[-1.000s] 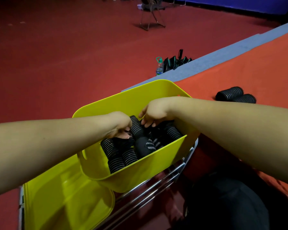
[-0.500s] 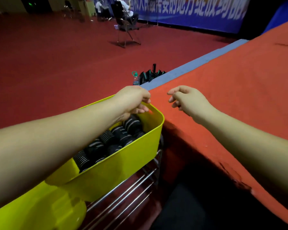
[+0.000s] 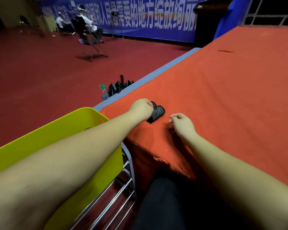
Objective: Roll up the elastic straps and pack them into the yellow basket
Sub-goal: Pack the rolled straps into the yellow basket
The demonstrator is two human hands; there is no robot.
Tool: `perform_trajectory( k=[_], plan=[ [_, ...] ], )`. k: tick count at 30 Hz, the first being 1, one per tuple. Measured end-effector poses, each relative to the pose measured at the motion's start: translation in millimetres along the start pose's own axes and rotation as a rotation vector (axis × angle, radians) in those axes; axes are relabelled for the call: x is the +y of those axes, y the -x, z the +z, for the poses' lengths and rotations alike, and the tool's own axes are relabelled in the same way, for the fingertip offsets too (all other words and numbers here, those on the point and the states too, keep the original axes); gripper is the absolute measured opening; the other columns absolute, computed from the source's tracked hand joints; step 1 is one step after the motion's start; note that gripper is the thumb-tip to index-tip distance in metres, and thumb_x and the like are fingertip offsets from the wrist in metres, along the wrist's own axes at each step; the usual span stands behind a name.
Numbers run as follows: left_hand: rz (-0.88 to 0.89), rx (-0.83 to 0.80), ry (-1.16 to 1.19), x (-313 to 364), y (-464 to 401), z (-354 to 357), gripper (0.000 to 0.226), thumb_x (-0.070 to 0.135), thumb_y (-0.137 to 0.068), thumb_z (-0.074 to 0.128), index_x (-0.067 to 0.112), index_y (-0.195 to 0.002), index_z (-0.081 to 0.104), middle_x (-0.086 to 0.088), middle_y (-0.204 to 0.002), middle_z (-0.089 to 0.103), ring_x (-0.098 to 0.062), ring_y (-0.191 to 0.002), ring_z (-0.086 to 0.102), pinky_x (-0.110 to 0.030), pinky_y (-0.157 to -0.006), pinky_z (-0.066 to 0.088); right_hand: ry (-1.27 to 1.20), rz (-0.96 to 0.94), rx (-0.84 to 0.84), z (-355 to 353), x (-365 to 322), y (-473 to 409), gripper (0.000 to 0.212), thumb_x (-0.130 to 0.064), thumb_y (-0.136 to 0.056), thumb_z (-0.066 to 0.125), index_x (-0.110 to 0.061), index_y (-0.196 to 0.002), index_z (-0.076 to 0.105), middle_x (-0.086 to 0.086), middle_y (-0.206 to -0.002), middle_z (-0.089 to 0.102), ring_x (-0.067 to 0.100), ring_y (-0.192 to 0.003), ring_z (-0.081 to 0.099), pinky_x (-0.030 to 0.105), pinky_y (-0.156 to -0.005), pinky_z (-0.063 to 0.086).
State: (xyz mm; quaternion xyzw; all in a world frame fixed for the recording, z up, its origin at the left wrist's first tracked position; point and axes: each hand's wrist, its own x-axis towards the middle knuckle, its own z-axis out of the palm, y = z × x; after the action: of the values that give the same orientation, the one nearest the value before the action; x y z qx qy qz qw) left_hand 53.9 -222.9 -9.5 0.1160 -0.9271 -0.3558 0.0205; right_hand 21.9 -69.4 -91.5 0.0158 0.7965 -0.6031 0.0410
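Two rolled black elastic straps w/ pale ribbing [image 3: 156, 113] lie side by side on the orange cloth-covered tabletop [image 3: 231, 90], just beyond the yellow plastic basket [image 3: 60, 128] at my left. Long axes run diagonally, near-left to far-right.

My left hand [image 3: 142, 109] is nearer: it sits on top of the rolls, fingers curled down over them. Grip looks closed on the farther roll, but the fingertips are hidden, so I cannot tell for sure. My right hand [image 3: 181, 122] hovers just right of the rolls, fingers loosely curled, holding nothing.

Vs. 0.5 s ago: both hands were at the basket rim, empty; now both are out over the tabletop at the rolls. Basket sits back-left of the hands, contents hidden by my forearm.
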Motion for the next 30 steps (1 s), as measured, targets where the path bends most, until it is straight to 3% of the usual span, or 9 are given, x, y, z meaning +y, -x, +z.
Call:
perform_trajectory(
  k=[3, 6, 11, 17, 21, 24, 26, 28, 30],
  plan=[
    [-0.027, 0.010, -0.100, -1.0, -14.0, 10.2, 0.035, 0.006, -0.094, 0.043, 0.015, -0.120, 0.065, -0.008, -0.127, 0.064, -0.028, -0.115, 0.058, -0.030, -0.087, 0.044, 0.035, -0.011, -0.028, 12.2, 6.5, -10.0, 0.023, -0.007, -0.090, 0.042, -0.020, -0.096, 0.061, -0.002, -0.083, 0.069, 0.014, -0.069, 0.064, 0.036, -0.078, 0.056],
    [-0.045, -0.013, -0.144, -4.9, -25.0, 21.9, 0.035, 0.008, -0.096, 0.044, 0.014, -0.126, 0.061, -0.010, -0.132, 0.061, -0.029, -0.119, 0.057, -0.031, -0.090, 0.043, 0.150, -0.074, -0.039, 22.1, 10.7, -17.8, 0.028, -0.010, -0.091, 0.047, -0.023, -0.108, 0.064, -0.001, -0.105, 0.071, 0.019, -0.096, 0.065, 0.035, -0.093, 0.050],
    [-0.021, -0.026, -0.200, -7.5, -36.2, 35.9, 0.034, 0.027, -0.097, 0.046, 0.011, -0.122, 0.061, -0.017, -0.123, 0.064, -0.036, -0.116, 0.055, -0.033, -0.086, 0.043, 0.282, -0.093, -0.041, 30.5, 17.2, -26.9, 0.035, -0.018, -0.095, 0.044, -0.024, -0.126, 0.060, 0.000, -0.124, 0.066, 0.021, -0.117, 0.058, 0.033, -0.098, 0.044],
    [-0.111, -0.049, -0.277, 2.6, -45.8, 47.7, 0.032, 0.030, -0.095, 0.050, 0.008, -0.118, 0.058, -0.019, -0.126, 0.060, -0.042, -0.125, 0.048, -0.039, -0.102, 0.042, 0.298, -0.017, -0.056, 31.4, 19.2, -48.4, 0.034, -0.035, -0.098, 0.053, -0.020, -0.127, 0.061, 0.003, -0.126, 0.066, 0.022, -0.116, 0.059, 0.032, -0.096, 0.043],
    [-0.136, -0.107, -0.414, 2.8, -54.2, 55.2, 0.037, 0.034, -0.094, 0.058, 0.008, -0.120, 0.055, -0.016, -0.130, 0.057, -0.037, -0.123, 0.051, -0.043, -0.102, 0.045, 0.294, -0.004, -0.065, 29.1, 24.5, -54.3, 0.034, -0.034, -0.096, 0.055, -0.020, -0.127, 0.062, 0.002, -0.124, 0.067, 0.021, -0.115, 0.060, 0.031, -0.095, 0.044],
    [-0.071, -0.181, -0.476, 8.4, -53.3, 52.2, 0.019, 0.028, -0.096, 0.057, 0.010, -0.103, 0.058, -0.015, -0.120, 0.059, -0.037, -0.117, 0.056, -0.049, -0.100, 0.047, 0.229, -0.013, -0.097, 24.8, 27.3, -56.1, 0.035, -0.029, -0.095, 0.060, -0.017, -0.127, 0.064, 0.002, -0.124, 0.068, 0.018, -0.114, 0.061, 0.030, -0.098, 0.044],
    [-0.062, -0.181, -0.459, 9.4, -52.4, 51.0, 0.012, 0.020, -0.097, 0.056, 0.011, -0.105, 0.058, -0.015, -0.115, 0.058, -0.036, -0.117, 0.057, -0.049, -0.101, 0.046, 0.173, -0.003, -0.122, 22.7, 30.0, -57.1, 0.035, -0.030, -0.092, 0.063, -0.019, -0.124, 0.066, 0.000, -0.118, 0.071, 0.016, -0.110, 0.064, 0.034, -0.101, 0.046],
    [-0.087, -0.152, -0.371, 6.6, -52.1, 51.6, 0.026, 0.020, -0.097, 0.056, 0.007, -0.119, 0.058, -0.015, -0.120, 0.059, -0.034, -0.116, 0.059, -0.044, -0.101, 0.047, 0.090, 0.014, -0.142, 21.5, 35.4, -59.8, 0.029, -0.031, -0.089, 0.065, -0.022, -0.116, 0.069, -0.002, -0.108, 0.074, 0.015, -0.102, 0.068, 0.039, -0.100, 0.049],
    [-0.136, -0.136, -0.238, 3.2, -49.1, 52.5, 0.030, 0.020, -0.094, 0.062, 0.006, -0.120, 0.058, -0.012, -0.116, 0.063, -0.032, -0.110, 0.062, -0.040, -0.097, 0.050, -0.023, 0.006, -0.175, 18.2, 36.1, -57.5, 0.015, -0.024, -0.091, 0.064, -0.024, -0.105, 0.069, -0.001, -0.101, 0.075, 0.015, -0.095, 0.070, 0.039, -0.098, 0.052]
  ],
)
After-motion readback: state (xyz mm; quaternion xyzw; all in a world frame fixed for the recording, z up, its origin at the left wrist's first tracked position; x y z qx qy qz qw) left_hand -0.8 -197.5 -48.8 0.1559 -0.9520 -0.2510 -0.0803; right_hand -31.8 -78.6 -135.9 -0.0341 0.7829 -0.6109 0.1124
